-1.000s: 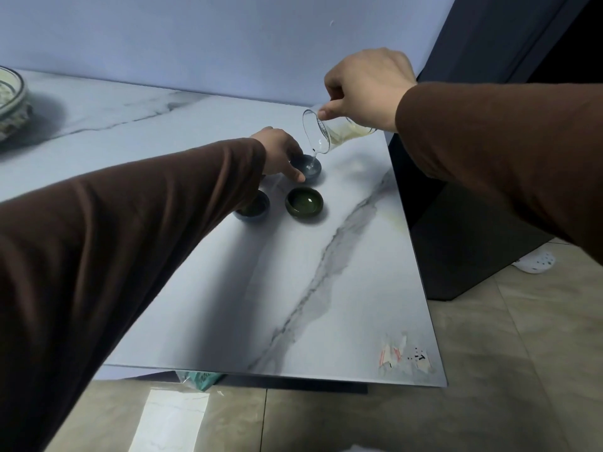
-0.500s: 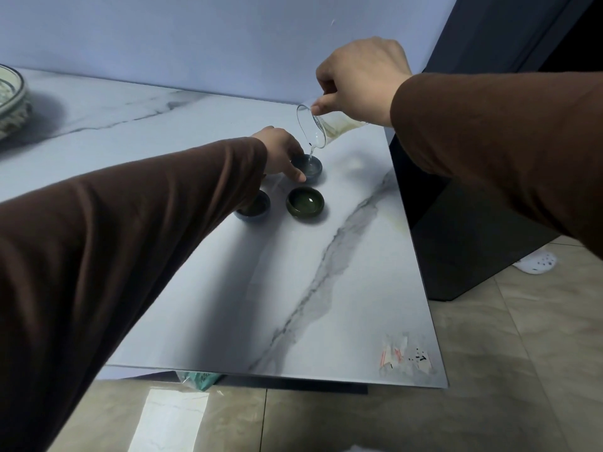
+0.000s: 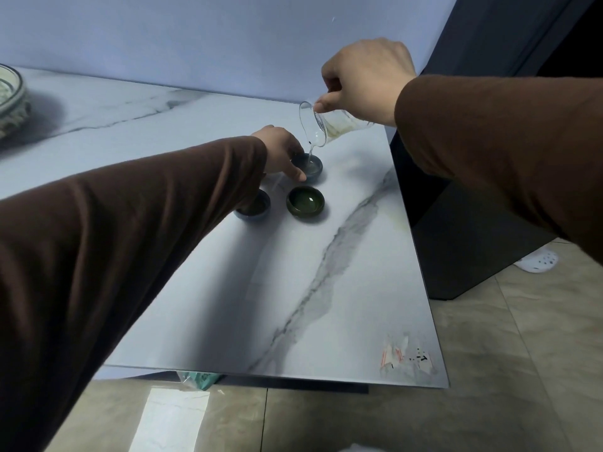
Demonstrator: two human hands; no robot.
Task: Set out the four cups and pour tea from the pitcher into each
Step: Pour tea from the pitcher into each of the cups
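Right hand (image 3: 365,76) grasps tilted pitcher (image 3: 326,125) pouring into far blue cup (image 3: 310,166) on desk (image 3: 342,288), left hand (image 3: 280,151) apparently steadying it; overfill risks spill.

Dim, cool light; soft arm shadow across table (image 3: 359,288) — wide-angle bowing at edges
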